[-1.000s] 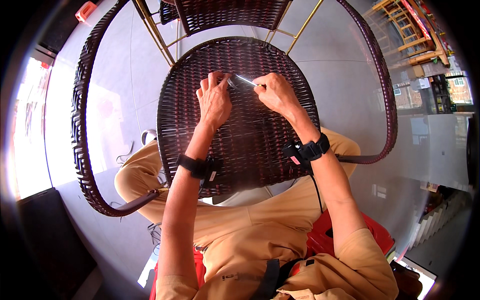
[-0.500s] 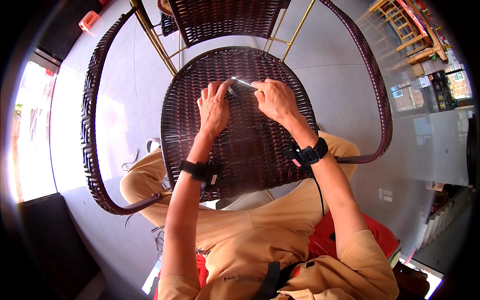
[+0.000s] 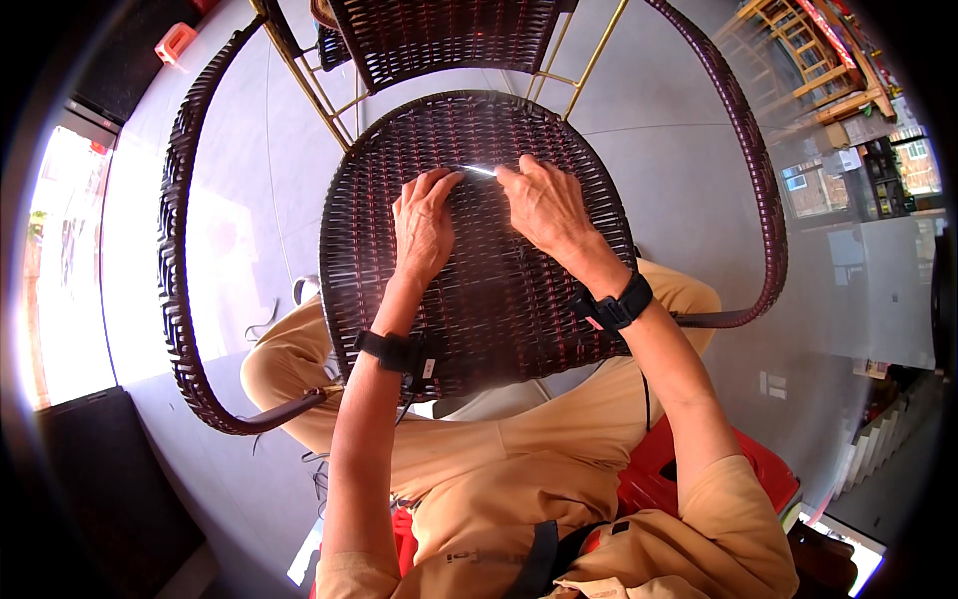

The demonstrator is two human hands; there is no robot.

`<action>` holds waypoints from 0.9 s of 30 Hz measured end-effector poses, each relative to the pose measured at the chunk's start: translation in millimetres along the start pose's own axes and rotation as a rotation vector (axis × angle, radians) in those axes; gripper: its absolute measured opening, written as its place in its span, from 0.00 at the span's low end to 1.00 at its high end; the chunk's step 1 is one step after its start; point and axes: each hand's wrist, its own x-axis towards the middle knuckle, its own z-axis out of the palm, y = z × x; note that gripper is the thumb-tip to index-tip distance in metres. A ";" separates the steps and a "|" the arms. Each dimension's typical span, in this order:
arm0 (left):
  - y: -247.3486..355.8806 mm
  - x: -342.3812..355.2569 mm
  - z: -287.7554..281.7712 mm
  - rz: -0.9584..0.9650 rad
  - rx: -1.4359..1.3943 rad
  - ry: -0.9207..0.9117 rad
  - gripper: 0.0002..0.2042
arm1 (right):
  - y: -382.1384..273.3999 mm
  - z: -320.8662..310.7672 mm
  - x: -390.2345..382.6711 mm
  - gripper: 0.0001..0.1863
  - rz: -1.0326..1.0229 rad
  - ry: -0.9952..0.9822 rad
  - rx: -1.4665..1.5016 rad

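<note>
The woven seat [image 3: 399, 240] of a dark brown wicker chair lies before me, its strands mixed with reddish ones. My right hand [image 3: 549, 205] grips a slim tool with a shiny metal shaft [image 3: 480, 171], held low over the far half of the seat. The shaft points left; its handle is hidden in my fingers. My left hand [image 3: 424, 225] rests on the weave, fingers bent and pressed together, with the index fingertip and thumb beside the tool's tip. Whether a strand is pinched there I cannot make out.
The chair's wrapped armrests curve round on the left [image 3: 178, 230] and right [image 3: 763, 200]. Its backrest [image 3: 449, 40] and gold metal legs [image 3: 597, 60] are at the far side. A pink stool [image 3: 176, 43] stands far left, wooden furniture [image 3: 813, 60] far right. A red seat [image 3: 738, 464] is under me.
My right hand has shifted slightly left and its grip has turned, so less of the tool shows. The shaft now lies closer to level. My left hand has barely moved.
</note>
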 end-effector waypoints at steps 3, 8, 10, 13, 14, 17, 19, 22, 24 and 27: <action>-0.1 -0.2 1.0 -0.012 0.007 -0.011 0.23 | -4.6 3.4 -3.6 0.09 -0.028 0.104 -0.055; 2.0 -0.1 0.9 -0.016 0.026 -0.017 0.23 | -14.2 6.5 -1.7 0.09 -0.005 0.039 -0.177; -0.6 0.7 0.5 -0.015 0.033 -0.008 0.22 | -21.5 -0.4 4.2 0.08 0.003 -0.050 -0.225; 0.0 -0.8 3.1 -0.014 0.042 -0.003 0.22 | -24.5 -10.5 6.8 0.08 0.030 -0.188 -0.205; 0.0 -0.2 3.5 -0.013 0.041 -0.002 0.22 | -21.6 -6.1 5.9 0.08 0.030 -0.188 -0.206; 0.7 1.5 5.7 -0.002 0.047 0.003 0.22 | -10.4 4.4 -1.9 0.08 -0.015 -0.063 -0.279; -0.8 0.1 4.5 -0.006 0.035 0.004 0.22 | -11.3 2.7 -10.7 0.08 0.017 0.032 -0.110; 1.6 0.3 2.6 0.002 0.031 0.015 0.22 | -10.4 -5.5 -16.2 0.08 0.112 0.038 0.019; 0.0 -0.1 3.1 0.002 0.041 0.014 0.22 | -9.6 -4.7 -16.0 0.08 0.118 0.041 0.051; -0.6 -0.5 4.5 0.002 0.051 0.015 0.22 | -10.0 -7.2 -14.1 0.08 0.104 0.037 0.107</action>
